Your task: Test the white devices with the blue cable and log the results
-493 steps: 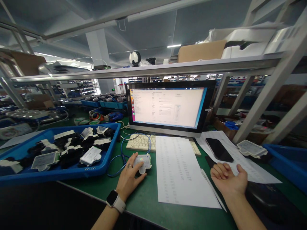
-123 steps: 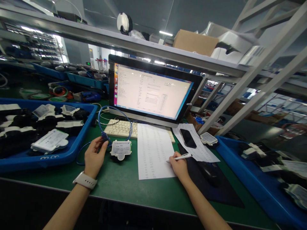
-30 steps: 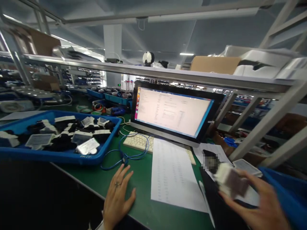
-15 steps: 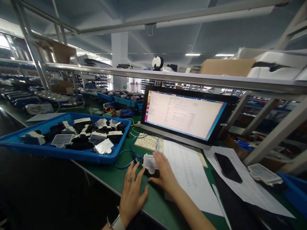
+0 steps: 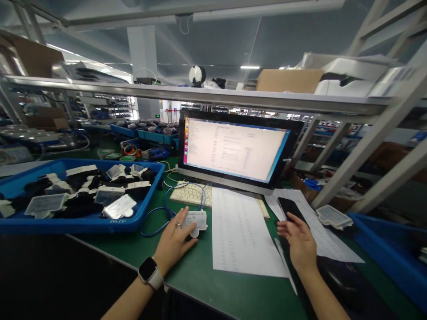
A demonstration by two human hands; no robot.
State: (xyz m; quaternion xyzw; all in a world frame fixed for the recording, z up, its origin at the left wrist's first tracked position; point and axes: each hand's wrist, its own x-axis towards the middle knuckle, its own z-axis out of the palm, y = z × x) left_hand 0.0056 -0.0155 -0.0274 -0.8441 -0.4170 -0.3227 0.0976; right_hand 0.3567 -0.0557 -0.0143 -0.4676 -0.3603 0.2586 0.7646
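Left hand [image 5: 174, 242] cupped loosely on small white plastic module [image 5: 196, 221]; right hand [image 5: 299, 242] open, empty, hovering beside pen [image 5: 284, 262].
Module sits on green bench, blue cable [image 5: 156, 224] just behind; steady it flat before plugging.

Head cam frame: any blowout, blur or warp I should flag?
Head view: monitor screen nearly blown out, text unreadable; strong wide-angle bend on the shelf rail; left hand and white module sharp; right hand slightly soft; foreground under the table edge black.
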